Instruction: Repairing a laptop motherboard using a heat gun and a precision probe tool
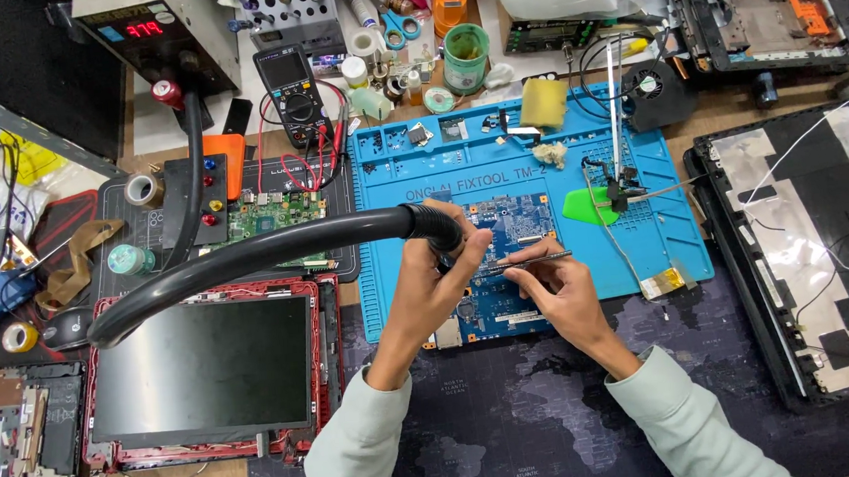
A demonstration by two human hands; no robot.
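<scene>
A person's left hand (434, 273) grips a hot-air nozzle (434, 230) over a blue circuit board (506, 263) on the blue mat (529, 161), while the right hand (557, 284) pinches tweezers (531, 259) at a component; the rework looks mid-way, with the part not yet lifted

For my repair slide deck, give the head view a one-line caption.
Left hand aims black-hosed hot-air nozzle at blue circuit board; right hand holds thin metal tweezers over it.
</scene>
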